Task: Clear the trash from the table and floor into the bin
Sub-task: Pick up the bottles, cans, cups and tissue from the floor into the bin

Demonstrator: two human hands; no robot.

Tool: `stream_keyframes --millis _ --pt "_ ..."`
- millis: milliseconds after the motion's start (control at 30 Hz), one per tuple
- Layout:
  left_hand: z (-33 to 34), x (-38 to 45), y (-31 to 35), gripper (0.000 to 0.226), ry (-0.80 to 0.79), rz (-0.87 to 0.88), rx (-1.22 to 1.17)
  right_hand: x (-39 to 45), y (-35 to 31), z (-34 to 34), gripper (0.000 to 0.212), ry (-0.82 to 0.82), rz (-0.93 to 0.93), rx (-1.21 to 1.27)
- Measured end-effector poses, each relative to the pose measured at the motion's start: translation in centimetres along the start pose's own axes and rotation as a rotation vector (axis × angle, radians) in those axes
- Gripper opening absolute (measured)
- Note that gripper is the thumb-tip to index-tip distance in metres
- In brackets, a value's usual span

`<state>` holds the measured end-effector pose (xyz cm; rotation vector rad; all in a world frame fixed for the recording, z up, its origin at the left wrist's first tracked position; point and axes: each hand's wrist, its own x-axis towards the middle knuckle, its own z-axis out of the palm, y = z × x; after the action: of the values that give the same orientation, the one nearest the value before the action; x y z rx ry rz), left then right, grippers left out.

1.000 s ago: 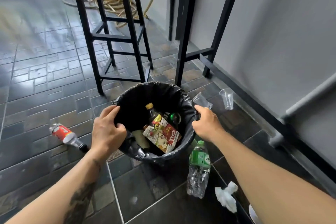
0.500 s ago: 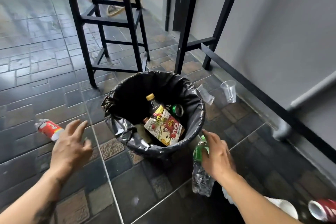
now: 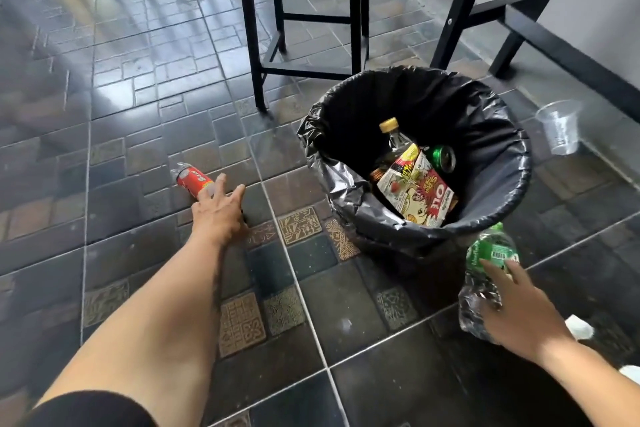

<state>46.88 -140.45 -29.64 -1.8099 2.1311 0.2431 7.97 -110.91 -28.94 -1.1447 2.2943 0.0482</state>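
Note:
A bin lined with a black bag (image 3: 512,204) stands on the tiled floor; inside lie a snack packet, a yellow-capped bottle and a green can. To its left a red-labelled bottle (image 3: 191,180) lies on the tiles. My left hand (image 3: 218,215) stretches over it, fingers spread and touching its near end, not closed around it. A crushed clear bottle with a green label (image 3: 488,263) lies just right of the bin's near side. My right hand (image 3: 516,308) rests on it with fingers spread, no firm grip visible.
A clear plastic cup (image 3: 559,130) lies right of the bin near the wall. White crumpled paper (image 3: 580,328) sits by my right wrist. A black stool frame (image 3: 263,45) and black table legs (image 3: 450,10) stand behind the bin.
Both hands left the bin's rim and dropped toward the floor. The left reached out to the red bottle, the right came down onto the green-labelled bottle. The view shifted left.

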Motion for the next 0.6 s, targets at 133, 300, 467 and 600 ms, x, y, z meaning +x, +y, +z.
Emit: stream_keyframes --millis 133,300,467,600 --pt "0.5 0.5 0.1 0.075 -0.161 0.007 -0.068 -0.4 -0.2 0.0 0.065 -0.011 -0.036 -0.030" --pt "2.8 -1.5 1.2 0.064 -0.137 0.027 -0.157 -1.5 -1.5 0.9 0.060 -0.044 -0.056 -0.049" --pt "4.1 -3.7 1.8 0.056 0.024 0.000 -0.089 -2.0 -2.4 2.2 0.058 -0.022 -0.089 -0.041" --pt "4.5 -5.2 2.1 0.043 0.103 0.030 -0.163 -1.9 -2.8 1.8 0.053 -0.008 -0.073 -0.040"
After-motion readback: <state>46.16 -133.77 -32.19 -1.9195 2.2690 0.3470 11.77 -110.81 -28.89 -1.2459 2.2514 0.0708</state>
